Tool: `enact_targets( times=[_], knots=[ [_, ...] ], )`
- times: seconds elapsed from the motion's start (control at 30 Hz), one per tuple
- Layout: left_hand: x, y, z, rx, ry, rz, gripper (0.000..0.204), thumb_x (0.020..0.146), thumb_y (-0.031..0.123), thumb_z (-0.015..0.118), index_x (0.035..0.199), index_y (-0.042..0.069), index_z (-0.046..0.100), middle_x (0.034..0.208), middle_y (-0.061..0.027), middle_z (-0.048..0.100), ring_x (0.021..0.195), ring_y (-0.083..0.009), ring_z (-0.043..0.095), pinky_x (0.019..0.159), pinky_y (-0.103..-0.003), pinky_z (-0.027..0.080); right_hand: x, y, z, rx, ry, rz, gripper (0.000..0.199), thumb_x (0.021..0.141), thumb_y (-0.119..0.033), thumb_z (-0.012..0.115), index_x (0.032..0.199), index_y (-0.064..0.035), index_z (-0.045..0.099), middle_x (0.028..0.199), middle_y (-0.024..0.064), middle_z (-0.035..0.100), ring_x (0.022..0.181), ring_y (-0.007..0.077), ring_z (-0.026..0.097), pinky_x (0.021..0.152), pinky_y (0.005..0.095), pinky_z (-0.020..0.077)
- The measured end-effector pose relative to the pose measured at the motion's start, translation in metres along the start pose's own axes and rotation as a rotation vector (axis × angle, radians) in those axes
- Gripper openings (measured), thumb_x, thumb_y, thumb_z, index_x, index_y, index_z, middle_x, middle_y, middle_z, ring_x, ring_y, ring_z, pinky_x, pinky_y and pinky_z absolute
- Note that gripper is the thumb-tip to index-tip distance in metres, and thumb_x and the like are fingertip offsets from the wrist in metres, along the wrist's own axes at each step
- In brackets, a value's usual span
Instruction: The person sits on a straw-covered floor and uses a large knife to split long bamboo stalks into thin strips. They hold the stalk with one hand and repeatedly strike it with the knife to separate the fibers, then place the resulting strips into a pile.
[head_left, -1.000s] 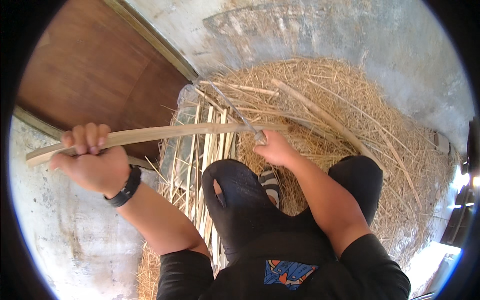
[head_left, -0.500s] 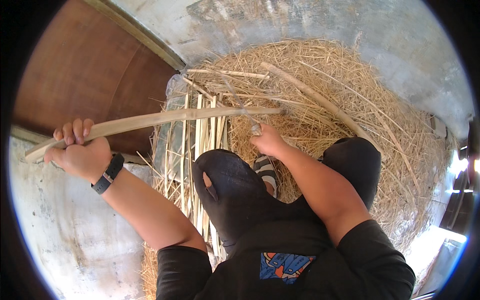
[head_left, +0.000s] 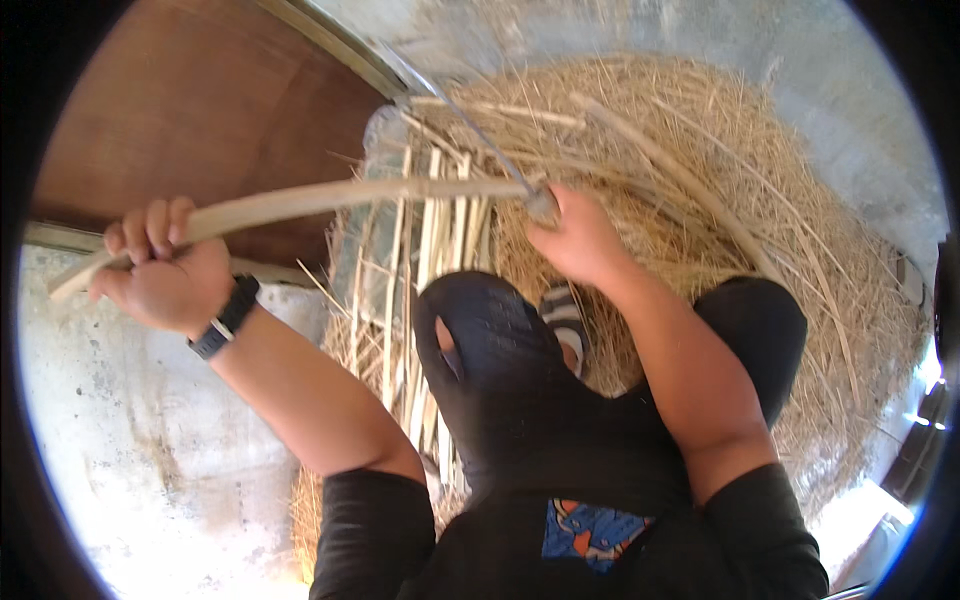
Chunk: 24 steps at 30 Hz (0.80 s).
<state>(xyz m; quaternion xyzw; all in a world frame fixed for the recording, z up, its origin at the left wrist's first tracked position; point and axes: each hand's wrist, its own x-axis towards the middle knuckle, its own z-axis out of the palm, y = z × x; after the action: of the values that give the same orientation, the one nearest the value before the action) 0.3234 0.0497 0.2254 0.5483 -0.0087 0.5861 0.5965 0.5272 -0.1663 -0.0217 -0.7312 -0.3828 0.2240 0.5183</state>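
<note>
My left hand [head_left: 172, 268], with a black watch on its wrist, is closed round the near left end of a long split bamboo strip [head_left: 310, 200]. The strip bows slightly and runs to the right across the view. My right hand [head_left: 585, 238] grips the handle of a long, thin-bladed knife [head_left: 478, 132]. Its blade points away to the upper left, and its base overlaps the strip's far right end. Whether blade and bamboo touch there I cannot tell.
Several pale bamboo strips [head_left: 432, 235] lie lengthwise beside my left knee. Straw [head_left: 680, 95] covers the floor, with a bamboo pole [head_left: 680, 175] lying on it. A brown board [head_left: 200, 120] stands at the upper left, and grey walls [head_left: 820, 90] close in around.
The knife's base has shifted to the strip's right end, its blade now reaching farther up and left. My left hand keeps its hold. The whole view has shifted slightly.
</note>
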Motion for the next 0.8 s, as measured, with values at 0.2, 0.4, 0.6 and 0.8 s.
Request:
enact_targets(
  times=[0.2,0.4,0.6,0.8],
  knots=[
    [0.012,-0.003,-0.004,-0.111,-0.057,-0.031,0.062,0.09,0.072,0.038,0.08,0.012,0.044,0.061,0.0021,0.034,0.053,-0.0119,0.029,0.052,-0.027,0.032,0.013,0.028,0.006,-0.054,-0.045,-0.125,0.037,0.078,-0.013,0.064,0.112,0.0007,0.06,0.09,0.0196,0.065,0.085,0.0312,0.063,0.078,0.0394,0.0497],
    [0.011,-0.005,-0.025,-0.371,-0.294,-0.117,0.05,0.083,0.063,0.062,0.073,0.015,0.051,0.06,0.0063,0.038,0.052,-0.0086,0.033,0.052,-0.024,0.032,0.01,0.036,0.008,0.139,-0.291,0.391,0.028,0.079,-0.017,0.065,0.1,-0.0007,0.058,0.084,0.0143,0.062,0.078,0.0232,0.062,0.069,0.0403,0.05],
    [0.019,-0.003,-0.047,-0.488,-0.43,-0.184,0.043,0.077,0.051,0.074,0.065,0.018,0.05,0.056,0.0093,0.039,0.049,-0.0066,0.035,0.052,-0.024,0.033,0.0,0.014,0.025,0.018,-0.288,0.009,0.033,0.079,-0.015,0.064,0.107,0.001,0.059,0.096,0.0139,0.065,0.086,0.0251,0.064,0.079,0.0383,0.0523],
    [0.021,-0.008,-0.058,-0.494,-0.44,-0.181,0.04,0.078,0.046,0.077,0.067,0.018,0.051,0.057,0.0091,0.04,0.049,-0.0066,0.035,0.052,-0.024,0.034,0.01,0.065,0.013,0.213,-0.289,0.6,0.025,0.079,-0.012,0.061,0.1,0.0009,0.062,0.082,0.0142,0.064,0.078,0.0233,0.065,0.071,0.0374,0.0517]
  ],
)
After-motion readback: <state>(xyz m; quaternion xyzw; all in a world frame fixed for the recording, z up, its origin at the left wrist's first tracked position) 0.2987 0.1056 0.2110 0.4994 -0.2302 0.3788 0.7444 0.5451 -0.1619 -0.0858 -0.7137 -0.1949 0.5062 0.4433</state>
